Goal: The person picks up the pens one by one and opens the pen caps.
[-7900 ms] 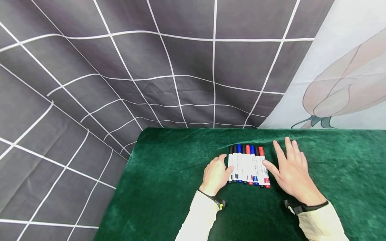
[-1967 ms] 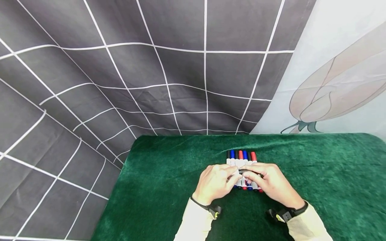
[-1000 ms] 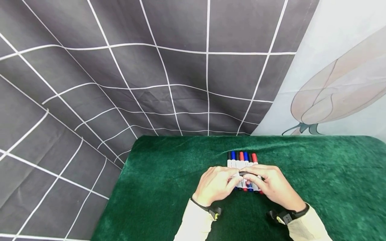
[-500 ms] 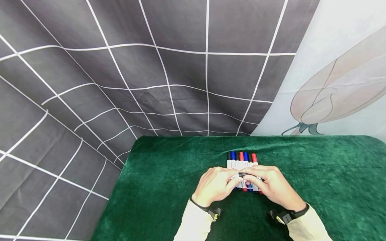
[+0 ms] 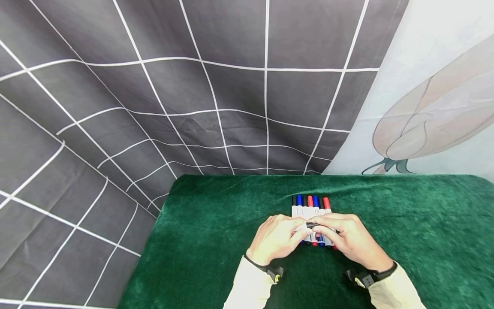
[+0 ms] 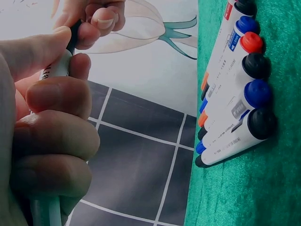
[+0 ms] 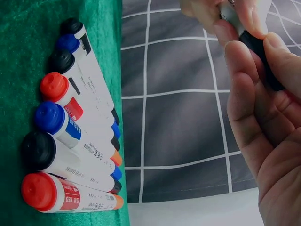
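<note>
Above a row of whiteboard markers, both hands hold one more marker with a black cap. My left hand curls its fingers round the white barrel, as the left wrist view shows. In the right wrist view, my right hand pinches the black cap between thumb and fingers. The cap points to the right, still against the barrel end. Below lie several markers side by side, with red, blue and black ends. In the head view the hands cover part of the row.
A green velvet cloth covers the table. Behind it hangs a dark grey curtain with white grid lines, and at right a white one with a flower print. Black straps with small devices sit on both wrists.
Almost eight seconds ago the hands lay on either side of the full row; since then a black marker has left its left end and both hands hold it. Over the last two seconds they barely move.
</note>
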Motion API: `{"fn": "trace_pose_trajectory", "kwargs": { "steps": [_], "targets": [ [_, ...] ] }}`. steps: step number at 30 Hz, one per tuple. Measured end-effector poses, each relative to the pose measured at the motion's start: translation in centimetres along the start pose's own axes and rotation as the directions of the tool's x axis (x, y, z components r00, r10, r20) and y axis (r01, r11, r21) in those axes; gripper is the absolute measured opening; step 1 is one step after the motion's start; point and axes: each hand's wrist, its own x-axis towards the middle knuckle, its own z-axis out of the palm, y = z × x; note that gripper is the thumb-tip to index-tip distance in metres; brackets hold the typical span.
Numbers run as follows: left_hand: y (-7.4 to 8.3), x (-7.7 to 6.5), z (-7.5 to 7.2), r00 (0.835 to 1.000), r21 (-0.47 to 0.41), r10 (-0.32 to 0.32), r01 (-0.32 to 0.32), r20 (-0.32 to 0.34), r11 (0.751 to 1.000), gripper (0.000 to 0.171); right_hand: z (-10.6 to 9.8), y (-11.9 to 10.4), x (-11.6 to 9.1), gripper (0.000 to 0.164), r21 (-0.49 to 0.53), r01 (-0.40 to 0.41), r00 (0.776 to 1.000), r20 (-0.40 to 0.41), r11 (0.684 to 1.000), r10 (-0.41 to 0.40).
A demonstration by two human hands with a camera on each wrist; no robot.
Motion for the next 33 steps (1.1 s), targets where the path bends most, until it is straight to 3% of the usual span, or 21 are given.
{"fn": "trace_pose_trajectory", "kwargs": {
  "steps": [23, 33],
  "targets": [
    [-0.04, -0.09, -0.01, 0.999, -0.013, -0.008, 0.009, 0.05, 1.0, 0.038, 0.06, 0.36, -0.15, 0.029, -0.007, 0.075, 0.997, -0.007, 0.997, -0.075],
    [-0.05, -0.07, -0.1, 0.996, -0.029, -0.019, 0.021, 0.085, 0.999, 0.036, -0.05, 0.3, -0.27, 0.039, 0.025, 0.031, 0.999, 0.019, 0.999, -0.031]
  ]
}}
